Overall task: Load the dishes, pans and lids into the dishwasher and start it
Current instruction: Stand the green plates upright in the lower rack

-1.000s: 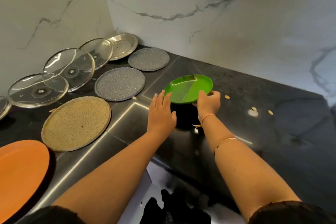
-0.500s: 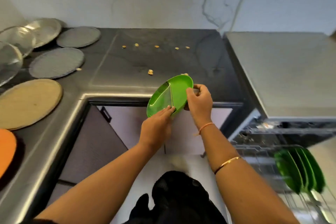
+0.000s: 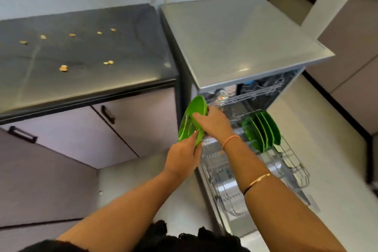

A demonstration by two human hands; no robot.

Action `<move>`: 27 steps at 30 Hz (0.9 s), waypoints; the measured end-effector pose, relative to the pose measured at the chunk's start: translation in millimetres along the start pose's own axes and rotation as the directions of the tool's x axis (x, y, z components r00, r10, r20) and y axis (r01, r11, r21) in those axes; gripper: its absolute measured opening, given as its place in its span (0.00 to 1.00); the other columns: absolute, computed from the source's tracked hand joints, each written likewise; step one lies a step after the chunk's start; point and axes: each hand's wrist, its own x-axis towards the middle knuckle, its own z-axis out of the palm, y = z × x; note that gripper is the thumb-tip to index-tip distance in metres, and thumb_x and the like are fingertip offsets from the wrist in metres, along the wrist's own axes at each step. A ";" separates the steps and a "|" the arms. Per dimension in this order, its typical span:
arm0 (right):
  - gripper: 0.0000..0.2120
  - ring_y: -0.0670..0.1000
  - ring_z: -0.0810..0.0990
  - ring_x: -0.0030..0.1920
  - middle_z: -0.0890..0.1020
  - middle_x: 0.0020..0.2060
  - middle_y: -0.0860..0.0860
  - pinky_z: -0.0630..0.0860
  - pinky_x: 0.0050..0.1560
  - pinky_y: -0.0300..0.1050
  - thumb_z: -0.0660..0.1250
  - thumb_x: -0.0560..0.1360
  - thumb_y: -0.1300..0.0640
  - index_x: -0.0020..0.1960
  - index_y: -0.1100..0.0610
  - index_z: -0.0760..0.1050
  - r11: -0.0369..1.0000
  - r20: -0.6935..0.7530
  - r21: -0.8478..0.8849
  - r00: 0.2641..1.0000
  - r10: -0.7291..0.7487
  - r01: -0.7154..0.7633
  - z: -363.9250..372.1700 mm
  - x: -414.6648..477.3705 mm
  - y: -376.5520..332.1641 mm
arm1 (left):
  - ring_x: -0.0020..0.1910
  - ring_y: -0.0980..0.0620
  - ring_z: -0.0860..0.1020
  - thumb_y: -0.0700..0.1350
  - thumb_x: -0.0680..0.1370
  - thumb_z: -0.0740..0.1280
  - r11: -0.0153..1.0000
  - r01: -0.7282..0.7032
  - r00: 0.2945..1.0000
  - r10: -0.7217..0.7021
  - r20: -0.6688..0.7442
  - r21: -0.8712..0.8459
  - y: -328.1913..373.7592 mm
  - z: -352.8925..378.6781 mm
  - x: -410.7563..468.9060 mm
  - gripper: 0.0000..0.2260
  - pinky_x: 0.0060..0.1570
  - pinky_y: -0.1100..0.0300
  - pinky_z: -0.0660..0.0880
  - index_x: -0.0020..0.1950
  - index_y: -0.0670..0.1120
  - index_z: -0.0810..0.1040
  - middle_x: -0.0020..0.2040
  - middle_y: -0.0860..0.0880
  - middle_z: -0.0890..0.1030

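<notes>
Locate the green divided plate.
Head view, centre: the green divided plate is held on edge between left hand and right hand, left of the green plates standing in the pulled-out rack.

Hands (left (image 3: 182, 157), right (image 3: 214, 122)) grip a tilted green plate (image 3: 194, 106) at the dishwasher rack's (image 3: 223, 170) edge.

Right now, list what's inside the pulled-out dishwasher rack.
Green plates stand on edge in the rack. The right forearm covers part of its left side.

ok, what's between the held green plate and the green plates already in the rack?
Head view: the right hand, gripping the held green plate, then bare wire rack up to the racked green plates.
</notes>
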 end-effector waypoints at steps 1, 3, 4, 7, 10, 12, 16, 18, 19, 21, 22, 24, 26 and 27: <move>0.16 0.59 0.78 0.53 0.80 0.50 0.57 0.72 0.50 0.47 0.66 0.73 0.49 0.54 0.59 0.72 0.999 0.039 -0.044 0.999 0.033 -0.031 -10.9 -0.3 19.2 | 0.26 0.45 0.78 0.46 0.73 0.67 1.000 0.026 0.999 -0.025 0.043 -0.009 17.8 15.5 1.4 0.11 0.21 0.61 0.66 0.50 0.42 0.81 0.33 0.45 0.82; 0.15 0.60 0.77 0.52 0.79 0.51 0.58 0.73 0.48 0.48 0.65 0.74 0.52 0.56 0.59 0.70 0.995 0.077 -0.072 0.994 0.081 -0.076 -32.7 2.2 57.6 | 0.37 0.41 0.80 0.45 0.76 0.67 0.990 0.124 0.982 -0.113 0.151 -0.069 52.2 44.8 8.0 0.10 0.31 0.56 0.70 0.54 0.41 0.79 0.41 0.42 0.83; 0.14 0.60 0.77 0.51 0.79 0.49 0.58 0.72 0.47 0.48 0.64 0.74 0.54 0.56 0.59 0.69 0.992 0.082 -0.073 0.991 0.107 -0.101 -44.8 5.7 76.9 | 0.43 0.41 0.80 0.46 0.78 0.64 0.984 0.156 0.970 -0.137 0.202 -0.081 66.9 61.0 12.0 0.12 0.37 0.55 0.68 0.56 0.40 0.77 0.46 0.42 0.83; 0.11 0.58 0.75 0.45 0.76 0.43 0.55 0.72 0.45 0.48 0.62 0.72 0.60 0.54 0.58 0.68 0.983 0.070 -0.098 0.984 0.165 -0.158 -74.8 26.3 132.9 | 0.49 0.46 0.78 0.48 0.80 0.61 0.972 0.184 0.938 -0.131 0.321 -0.143 92.6 113.5 25.7 0.13 0.38 0.66 0.62 0.61 0.44 0.73 0.51 0.44 0.81; 0.11 0.58 0.77 0.46 0.76 0.42 0.54 0.75 0.47 0.51 0.60 0.72 0.62 0.54 0.56 0.66 0.976 0.054 -0.146 0.984 0.172 -0.162 -84.3 57.1 181.3 | 0.50 0.50 0.78 0.46 0.80 0.61 0.957 0.237 0.897 -0.150 0.416 -0.166 99.6 171.2 46.7 0.15 0.39 0.69 0.63 0.66 0.48 0.70 0.54 0.46 0.80; 0.11 0.58 0.78 0.45 0.78 0.42 0.54 0.77 0.48 0.54 0.60 0.74 0.62 0.55 0.57 0.66 0.974 0.036 -0.182 0.989 0.145 -0.136 -81.6 81.6 209.7 | 0.46 0.50 0.78 0.44 0.80 0.61 0.942 0.294 0.872 -0.197 0.449 -0.159 97.0 207.4 61.7 0.14 0.37 0.70 0.63 0.66 0.45 0.70 0.51 0.45 0.80; 0.17 0.59 0.79 0.46 0.78 0.47 0.56 0.77 0.46 0.54 0.60 0.76 0.60 0.64 0.57 0.62 0.943 -0.037 -0.319 0.995 0.088 -0.095 -71.6 150.1 278.1 | 0.43 0.51 0.77 0.41 0.80 0.59 0.924 0.346 0.851 -0.235 0.470 -0.165 80.2 302.8 94.2 0.17 0.36 0.68 0.68 0.69 0.44 0.67 0.47 0.46 0.78; 0.21 0.60 0.79 0.47 0.77 0.49 0.56 0.74 0.41 0.48 0.60 0.76 0.59 0.67 0.57 0.60 0.910 -0.069 -0.406 0.996 0.055 -0.078 -72.7 179.8 308.7 | 0.49 0.46 0.79 0.41 0.80 0.59 0.925 0.328 0.857 -0.207 0.471 -0.191 72.8 345.7 110.0 0.21 0.45 0.59 0.72 0.73 0.45 0.63 0.54 0.43 0.79; 0.22 0.60 0.79 0.46 0.77 0.50 0.56 0.73 0.41 0.47 0.60 0.76 0.59 0.69 0.57 0.59 0.892 -0.086 -0.447 0.996 0.032 -0.067 -73.9 196.2 325.2 | 0.50 0.44 0.79 0.42 0.80 0.60 0.921 0.326 0.855 -0.191 0.482 -0.214 70.3 369.3 117.4 0.22 0.47 0.56 0.73 0.73 0.45 0.62 0.56 0.42 0.79; 0.23 0.62 0.80 0.45 0.78 0.50 0.57 0.76 0.43 0.51 0.60 0.76 0.59 0.69 0.58 0.59 0.865 -0.093 -0.500 0.995 -0.020 -0.030 -76.5 227.8 357.1 | 0.48 0.45 0.80 0.44 0.79 0.62 0.903 0.336 0.848 -0.167 0.502 -0.267 63.8 414.2 130.6 0.19 0.47 0.52 0.78 0.70 0.45 0.66 0.55 0.42 0.80; 0.23 0.62 0.80 0.45 0.78 0.50 0.58 0.77 0.43 0.53 0.59 0.75 0.59 0.68 0.58 0.59 0.856 -0.101 -0.517 0.994 -0.046 -0.013 -79.3 240.9 368.3 | 0.51 0.45 0.80 0.44 0.79 0.63 0.891 0.348 0.845 -0.165 0.509 -0.290 60.6 431.5 137.1 0.17 0.49 0.50 0.78 0.67 0.45 0.68 0.56 0.42 0.80; 0.23 0.63 0.79 0.46 0.77 0.51 0.59 0.76 0.42 0.52 0.59 0.75 0.59 0.69 0.59 0.60 0.838 -0.127 -0.546 0.989 -0.077 -0.005 -78.6 268.4 398.1 | 0.58 0.45 0.78 0.44 0.79 0.63 0.865 0.387 0.834 -0.181 0.521 -0.319 51.2 473.2 146.2 0.17 0.55 0.50 0.77 0.68 0.46 0.68 0.59 0.43 0.79; 0.25 0.64 0.79 0.48 0.77 0.54 0.60 0.73 0.42 0.52 0.60 0.74 0.58 0.70 0.58 0.59 0.828 -0.149 -0.561 0.985 -0.086 -0.012 -75.9 290.0 422.4 | 0.60 0.47 0.77 0.43 0.79 0.62 0.849 0.417 0.830 -0.210 0.516 -0.325 41.8 505.4 154.9 0.21 0.56 0.55 0.75 0.72 0.48 0.65 0.61 0.44 0.79; 0.25 0.64 0.78 0.49 0.76 0.55 0.60 0.72 0.43 0.52 0.60 0.75 0.58 0.70 0.58 0.59 0.824 -0.164 -0.566 0.982 -0.096 -0.014 -74.2 298.0 430.2 | 0.60 0.48 0.77 0.43 0.79 0.62 0.845 0.427 0.830 -0.226 0.509 -0.322 38.3 516.1 159.0 0.21 0.55 0.57 0.74 0.72 0.49 0.64 0.61 0.45 0.79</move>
